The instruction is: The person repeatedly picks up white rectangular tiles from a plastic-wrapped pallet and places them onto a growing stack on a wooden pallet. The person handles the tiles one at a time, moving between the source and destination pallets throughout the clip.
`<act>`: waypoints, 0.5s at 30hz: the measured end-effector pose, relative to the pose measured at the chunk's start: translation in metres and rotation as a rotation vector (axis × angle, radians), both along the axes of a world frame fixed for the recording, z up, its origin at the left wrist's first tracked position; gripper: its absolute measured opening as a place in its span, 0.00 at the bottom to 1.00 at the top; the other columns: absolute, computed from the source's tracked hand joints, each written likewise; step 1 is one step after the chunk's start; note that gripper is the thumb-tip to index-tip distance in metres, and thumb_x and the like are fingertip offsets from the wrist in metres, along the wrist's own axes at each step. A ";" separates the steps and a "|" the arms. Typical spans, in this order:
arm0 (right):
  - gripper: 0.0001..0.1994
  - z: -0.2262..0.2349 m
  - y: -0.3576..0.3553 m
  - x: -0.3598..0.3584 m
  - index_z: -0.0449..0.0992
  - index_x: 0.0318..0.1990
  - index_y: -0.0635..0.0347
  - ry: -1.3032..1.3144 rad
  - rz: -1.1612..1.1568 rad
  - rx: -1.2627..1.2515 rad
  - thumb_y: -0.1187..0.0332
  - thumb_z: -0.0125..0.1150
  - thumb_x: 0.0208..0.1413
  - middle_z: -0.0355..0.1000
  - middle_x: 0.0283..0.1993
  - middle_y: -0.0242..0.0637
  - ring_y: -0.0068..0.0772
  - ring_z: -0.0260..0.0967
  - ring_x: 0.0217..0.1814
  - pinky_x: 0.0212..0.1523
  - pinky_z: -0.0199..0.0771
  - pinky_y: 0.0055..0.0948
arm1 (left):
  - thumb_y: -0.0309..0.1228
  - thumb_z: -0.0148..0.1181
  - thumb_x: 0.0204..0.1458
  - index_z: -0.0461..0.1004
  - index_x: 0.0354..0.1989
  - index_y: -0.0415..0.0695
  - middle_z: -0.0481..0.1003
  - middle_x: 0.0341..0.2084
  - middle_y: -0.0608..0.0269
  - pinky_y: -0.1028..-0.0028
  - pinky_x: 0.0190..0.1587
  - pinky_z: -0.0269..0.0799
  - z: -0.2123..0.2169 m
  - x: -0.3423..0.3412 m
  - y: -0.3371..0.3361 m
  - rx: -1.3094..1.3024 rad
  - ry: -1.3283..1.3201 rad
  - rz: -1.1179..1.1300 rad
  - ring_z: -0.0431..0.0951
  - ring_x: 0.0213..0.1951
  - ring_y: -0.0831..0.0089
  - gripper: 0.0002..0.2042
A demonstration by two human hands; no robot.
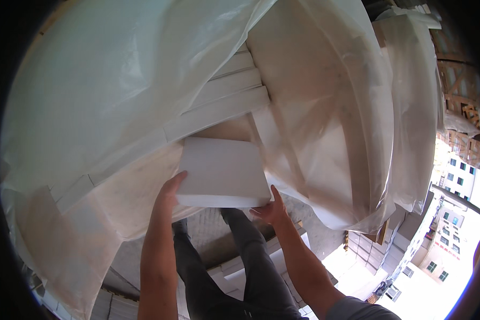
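Note:
A white rectangular block (222, 169) sticks out of a stack of white blocks (226, 96) wrapped in clear plastic sheeting (106, 80). My left hand (169, 193) grips the block's near left edge, fingers curled up its side. My right hand (270, 209) holds the near right corner from underneath. The block lies flat between both hands, its far end still against the stack. Below it I see my legs in dark trousers (240, 266) and dark shoes on a grey floor.
Plastic sheeting hangs loose to the right (357, 133) and lower left. More white blocks (234, 266) lie on the floor by my feet. At right is an open edge with wooden framing (464, 90) and buildings (453, 213) far below.

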State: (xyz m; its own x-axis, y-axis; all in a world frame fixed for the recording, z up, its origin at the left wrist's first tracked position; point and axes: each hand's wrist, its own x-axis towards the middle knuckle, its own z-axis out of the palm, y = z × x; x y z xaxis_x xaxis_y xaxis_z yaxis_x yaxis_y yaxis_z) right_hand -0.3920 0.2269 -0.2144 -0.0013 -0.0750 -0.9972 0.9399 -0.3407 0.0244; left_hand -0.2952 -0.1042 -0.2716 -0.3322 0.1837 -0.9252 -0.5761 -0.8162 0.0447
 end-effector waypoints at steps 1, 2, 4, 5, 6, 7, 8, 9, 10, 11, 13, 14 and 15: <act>0.40 -0.003 0.003 -0.012 0.58 0.55 0.64 -0.042 0.081 -0.002 0.40 0.56 0.42 0.60 0.54 0.46 0.48 0.61 0.53 0.49 0.63 0.49 | 0.39 0.54 0.50 0.63 0.51 0.35 0.69 0.46 0.52 0.65 0.50 0.64 0.000 -0.001 -0.001 0.023 0.031 0.024 0.70 0.47 0.60 0.24; 0.38 -0.007 0.004 -0.023 0.60 0.53 0.64 -0.037 0.131 -0.076 0.41 0.56 0.43 0.63 0.52 0.45 0.46 0.63 0.51 0.47 0.65 0.49 | 0.39 0.54 0.50 0.63 0.51 0.35 0.69 0.46 0.52 0.65 0.50 0.64 -0.006 0.003 -0.002 0.020 0.038 0.024 0.70 0.47 0.60 0.24; 0.34 -0.028 -0.003 -0.046 0.64 0.51 0.64 0.031 0.350 -0.069 0.43 0.54 0.46 0.67 0.47 0.45 0.42 0.65 0.49 0.47 0.67 0.40 | 0.39 0.54 0.50 0.63 0.51 0.35 0.68 0.46 0.52 0.65 0.50 0.64 -0.024 0.009 0.000 0.015 0.048 0.022 0.70 0.46 0.60 0.24; 0.33 -0.038 -0.009 -0.055 0.64 0.51 0.65 0.084 0.444 -0.115 0.44 0.54 0.47 0.68 0.47 0.45 0.40 0.66 0.49 0.48 0.67 0.37 | 0.39 0.54 0.49 0.63 0.51 0.35 0.69 0.46 0.52 0.65 0.50 0.64 -0.031 0.011 0.001 0.010 0.047 0.028 0.70 0.46 0.60 0.25; 0.33 -0.043 -0.013 -0.060 0.65 0.50 0.66 0.113 0.575 -0.075 0.44 0.53 0.47 0.68 0.47 0.45 0.39 0.66 0.48 0.48 0.66 0.35 | 0.40 0.55 0.49 0.63 0.51 0.35 0.69 0.46 0.52 0.66 0.50 0.64 -0.037 0.015 0.001 0.004 0.045 0.033 0.70 0.46 0.60 0.25; 0.32 -0.046 -0.020 -0.065 0.66 0.50 0.66 0.144 0.709 -0.036 0.44 0.53 0.48 0.68 0.47 0.46 0.38 0.67 0.47 0.48 0.66 0.33 | 0.40 0.55 0.49 0.63 0.51 0.34 0.69 0.46 0.52 0.66 0.50 0.64 -0.039 0.018 0.000 -0.003 0.045 0.043 0.70 0.46 0.60 0.25; 0.32 -0.047 -0.026 -0.066 0.67 0.49 0.67 0.176 0.843 0.005 0.44 0.52 0.48 0.68 0.47 0.46 0.38 0.67 0.47 0.47 0.66 0.31 | 0.40 0.55 0.49 0.63 0.51 0.34 0.69 0.46 0.52 0.66 0.50 0.64 -0.040 0.023 0.000 -0.040 0.014 0.024 0.70 0.46 0.61 0.25; 0.32 -0.043 -0.029 -0.061 0.68 0.48 0.67 0.259 0.984 0.078 0.44 0.52 0.48 0.68 0.46 0.46 0.37 0.68 0.46 0.47 0.65 0.31 | 0.40 0.55 0.49 0.63 0.51 0.34 0.69 0.46 0.52 0.66 0.50 0.64 -0.039 0.030 0.002 -0.078 -0.017 0.005 0.70 0.46 0.61 0.26; 0.32 -0.039 -0.031 -0.056 0.69 0.48 0.68 0.343 1.128 0.150 0.44 0.51 0.49 0.69 0.46 0.47 0.37 0.68 0.45 0.47 0.65 0.30 | 0.41 0.55 0.48 0.63 0.51 0.33 0.69 0.46 0.51 0.67 0.50 0.64 -0.035 0.036 0.004 -0.117 -0.049 -0.006 0.70 0.46 0.61 0.26; 0.31 -0.037 -0.027 -0.060 0.69 0.47 0.68 0.442 1.255 0.241 0.44 0.51 0.49 0.69 0.45 0.47 0.37 0.68 0.44 0.47 0.64 0.30 | 0.42 0.57 0.47 0.63 0.50 0.32 0.69 0.45 0.51 0.67 0.50 0.63 -0.017 0.028 0.014 -0.151 0.010 0.007 0.70 0.46 0.61 0.28; 0.31 -0.030 -0.022 -0.067 0.71 0.44 0.68 0.326 1.249 0.172 0.44 0.51 0.49 0.70 0.43 0.48 0.37 0.68 0.43 0.48 0.63 0.29 | 0.43 0.57 0.46 0.63 0.51 0.33 0.69 0.46 0.51 0.65 0.49 0.64 0.002 0.042 0.030 -0.177 -0.067 -0.047 0.70 0.47 0.61 0.29; 0.31 -0.024 -0.021 -0.062 0.72 0.43 0.68 0.252 1.248 0.130 0.43 0.51 0.49 0.71 0.42 0.48 0.38 0.68 0.43 0.48 0.63 0.29 | 0.44 0.56 0.46 0.64 0.51 0.38 0.70 0.45 0.54 0.60 0.45 0.68 0.024 0.038 0.027 -0.097 -0.174 -0.057 0.71 0.46 0.62 0.27; 0.32 -0.015 -0.016 -0.058 0.73 0.43 0.69 0.174 1.171 0.060 0.42 0.51 0.47 0.71 0.42 0.48 0.38 0.68 0.44 0.49 0.61 0.29 | 0.44 0.56 0.47 0.64 0.51 0.39 0.71 0.44 0.55 0.59 0.43 0.69 0.023 0.061 0.037 -0.066 -0.211 -0.033 0.72 0.45 0.62 0.26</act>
